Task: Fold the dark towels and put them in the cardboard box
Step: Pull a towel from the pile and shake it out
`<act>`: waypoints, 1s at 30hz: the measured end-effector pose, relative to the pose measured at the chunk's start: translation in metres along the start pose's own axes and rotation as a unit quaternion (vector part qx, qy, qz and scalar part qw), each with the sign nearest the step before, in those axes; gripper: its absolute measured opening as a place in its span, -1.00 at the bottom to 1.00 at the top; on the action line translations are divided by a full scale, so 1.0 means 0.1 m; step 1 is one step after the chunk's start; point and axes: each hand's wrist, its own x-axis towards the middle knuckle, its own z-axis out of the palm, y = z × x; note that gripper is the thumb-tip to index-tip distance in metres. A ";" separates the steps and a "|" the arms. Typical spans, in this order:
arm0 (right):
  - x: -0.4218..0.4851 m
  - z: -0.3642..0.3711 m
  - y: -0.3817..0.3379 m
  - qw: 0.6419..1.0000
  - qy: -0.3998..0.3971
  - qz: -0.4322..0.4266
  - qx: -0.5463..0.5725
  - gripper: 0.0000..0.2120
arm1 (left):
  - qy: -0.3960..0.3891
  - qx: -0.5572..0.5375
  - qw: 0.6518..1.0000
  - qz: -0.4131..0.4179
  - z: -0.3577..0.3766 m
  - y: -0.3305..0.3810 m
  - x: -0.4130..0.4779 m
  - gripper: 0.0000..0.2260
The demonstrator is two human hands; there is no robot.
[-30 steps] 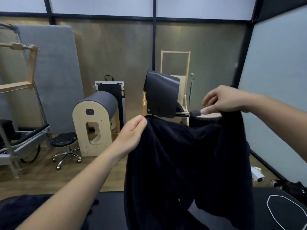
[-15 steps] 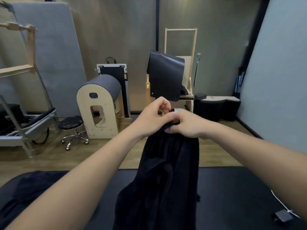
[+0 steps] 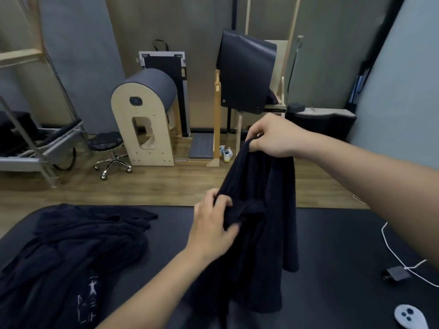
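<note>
Right hand (image 3: 273,136) pinches top corners of dark towel (image 3: 266,210); left hand (image 3: 213,219) grips bunched fold lower down. Cloth looks soft, limp, light; best held at edges

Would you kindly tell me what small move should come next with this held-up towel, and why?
Probably raise the left hand with its bunched cloth toward the right hand, halving the dark towel. The right hand pinches the top edge, the left grips midway, and the rest hangs long and loose over the black mat.
</note>
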 end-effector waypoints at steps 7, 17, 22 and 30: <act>-0.28 -0.02 -0.05 0.988 -0.138 -0.052 0.033 -0.80 | 0.087 -0.161 0.981 0.068 -0.54 0.37 0.51 -0.85; -0.30 -0.11 -0.01 0.985 0.137 -0.086 -0.064 -0.87 | -0.017 0.027 0.992 0.126 -0.89 0.51 0.92 -0.77; -0.32 -0.66 -0.20 0.958 0.242 -0.144 -0.049 -0.75 | -0.135 0.143 0.980 0.015 -0.42 -0.02 0.70 -0.74; -0.34 -1.08 -0.20 0.930 0.354 -0.099 0.002 -0.71 | -0.183 -0.103 0.978 0.005 -0.23 -0.20 0.60 -0.67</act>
